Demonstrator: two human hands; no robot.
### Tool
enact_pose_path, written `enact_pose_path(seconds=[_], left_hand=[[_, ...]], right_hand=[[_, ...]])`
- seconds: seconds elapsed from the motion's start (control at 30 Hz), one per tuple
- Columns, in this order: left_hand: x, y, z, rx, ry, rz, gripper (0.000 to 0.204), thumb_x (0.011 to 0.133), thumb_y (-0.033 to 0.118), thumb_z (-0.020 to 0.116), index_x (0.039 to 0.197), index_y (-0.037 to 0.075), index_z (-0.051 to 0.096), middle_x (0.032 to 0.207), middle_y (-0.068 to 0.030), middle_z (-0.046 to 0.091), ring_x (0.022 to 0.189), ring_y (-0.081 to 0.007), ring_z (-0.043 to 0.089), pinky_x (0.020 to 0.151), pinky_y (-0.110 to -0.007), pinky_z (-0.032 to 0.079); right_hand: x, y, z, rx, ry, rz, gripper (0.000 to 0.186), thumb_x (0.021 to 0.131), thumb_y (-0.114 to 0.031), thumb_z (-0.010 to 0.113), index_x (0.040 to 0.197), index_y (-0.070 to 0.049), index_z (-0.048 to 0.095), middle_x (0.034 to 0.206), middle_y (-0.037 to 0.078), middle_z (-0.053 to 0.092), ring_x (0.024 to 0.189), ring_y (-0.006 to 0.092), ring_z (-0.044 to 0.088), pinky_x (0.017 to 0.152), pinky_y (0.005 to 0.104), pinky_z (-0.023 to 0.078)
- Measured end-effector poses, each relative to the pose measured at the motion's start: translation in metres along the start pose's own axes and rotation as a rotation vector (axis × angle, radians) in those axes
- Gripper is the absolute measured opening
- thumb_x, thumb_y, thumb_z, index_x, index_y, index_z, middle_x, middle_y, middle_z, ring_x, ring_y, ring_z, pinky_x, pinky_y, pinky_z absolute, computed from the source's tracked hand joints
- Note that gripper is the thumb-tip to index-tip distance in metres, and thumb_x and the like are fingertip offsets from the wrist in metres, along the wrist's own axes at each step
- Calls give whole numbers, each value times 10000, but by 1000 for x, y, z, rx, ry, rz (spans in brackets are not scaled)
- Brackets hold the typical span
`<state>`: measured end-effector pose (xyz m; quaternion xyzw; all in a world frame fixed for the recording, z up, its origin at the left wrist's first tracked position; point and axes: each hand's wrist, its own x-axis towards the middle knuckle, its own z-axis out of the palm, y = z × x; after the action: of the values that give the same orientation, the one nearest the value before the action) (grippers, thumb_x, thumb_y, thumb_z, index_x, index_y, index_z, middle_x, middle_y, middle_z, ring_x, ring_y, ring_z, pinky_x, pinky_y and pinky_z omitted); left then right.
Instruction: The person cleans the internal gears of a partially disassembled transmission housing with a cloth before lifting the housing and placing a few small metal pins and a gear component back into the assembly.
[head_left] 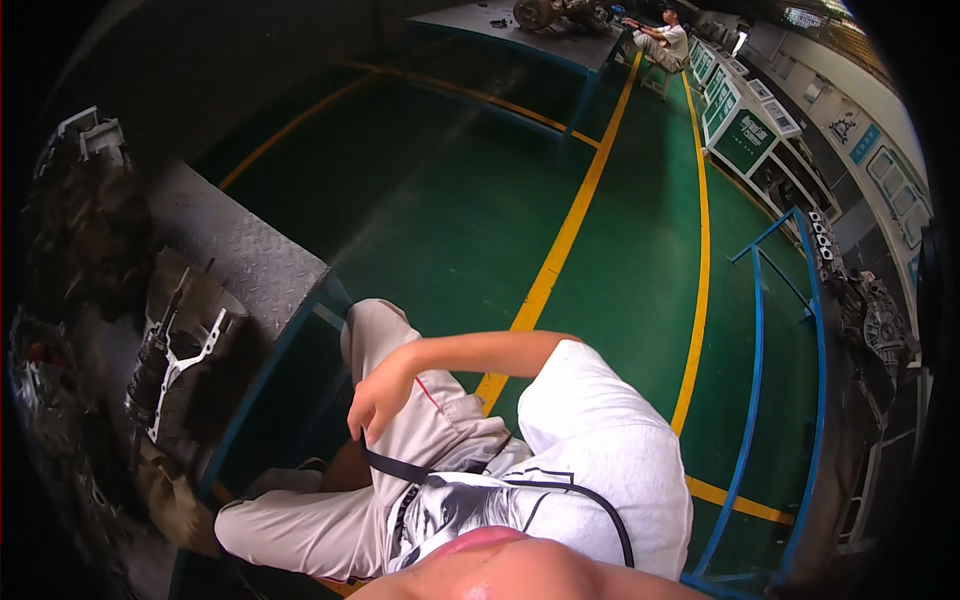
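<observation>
My right hand [383,396] rests over my thigh in light beige trousers [440,400], its fingers bent downward and closed around the end of a black strap [398,467]. From there the strap runs across my lap toward my waist. A thin black cord [600,505] loops over my white T-shirt [610,440]. My left hand cannot be made out; a patch of skin in shadow shows between my legs. Left of my knees stands a metal-topped workbench [245,245], bearing a pale metal bracket-like part [180,370] and a dark geared shaft [148,375].
Yellow lines [565,250] cross the green floor [450,210]. A blue metal frame [755,370] stands at the right beside machine parts [875,320]. Farther off are another bench [500,32], a seated person [665,45] and green-and-white cabinets [745,130].
</observation>
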<state>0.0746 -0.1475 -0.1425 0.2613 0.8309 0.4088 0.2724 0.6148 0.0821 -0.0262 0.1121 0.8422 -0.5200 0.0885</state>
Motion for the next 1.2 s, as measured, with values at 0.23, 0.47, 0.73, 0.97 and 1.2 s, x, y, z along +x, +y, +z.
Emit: enact_pose_path(seconds=[0.23,0.47,0.73,0.97,1.2], left_hand=[[21,3,22,12,-127,-75,298,941,279,515,1149,87,606,1003,-61,652,843,-149,586,727,-271,482],[42,-39,28,-95,-143,-259,316,940,300,510,1157,90,602,1023,-62,648,867,-156,588,741,-281,484],[90,-151,48,-269,-158,-621,336,939,325,505,1165,94,597,1045,-62,644,895,-164,591,757,-292,486],[51,-203,19,-339,-120,-916,354,939,346,501,1173,97,593,1065,-63,640,919,-170,593,771,-302,488],[7,-165,-55,-397,-71,-1107,373,938,368,496,1180,100,588,1084,-63,636,943,-177,595,785,-311,490]], right_hand=[[-17,22,-5,-70,80,151,464,948,-373,508,1251,-24,549,1116,169,652,1048,321,607,902,390,474],[-1,21,-21,-10,83,121,394,948,-308,525,1197,-8,579,1103,178,653,1017,328,615,881,402,482],[112,-13,-42,33,117,-7,292,919,-238,550,1093,-11,609,1011,177,656,935,350,617,807,423,489],[195,-70,-75,71,38,31,268,916,-204,548,1091,-7,599,963,185,645,929,360,598,810,453,468],[210,-194,-119,-41,95,149,306,902,-238,558,1112,-18,597,983,171,657,950,342,604,834,435,462]])
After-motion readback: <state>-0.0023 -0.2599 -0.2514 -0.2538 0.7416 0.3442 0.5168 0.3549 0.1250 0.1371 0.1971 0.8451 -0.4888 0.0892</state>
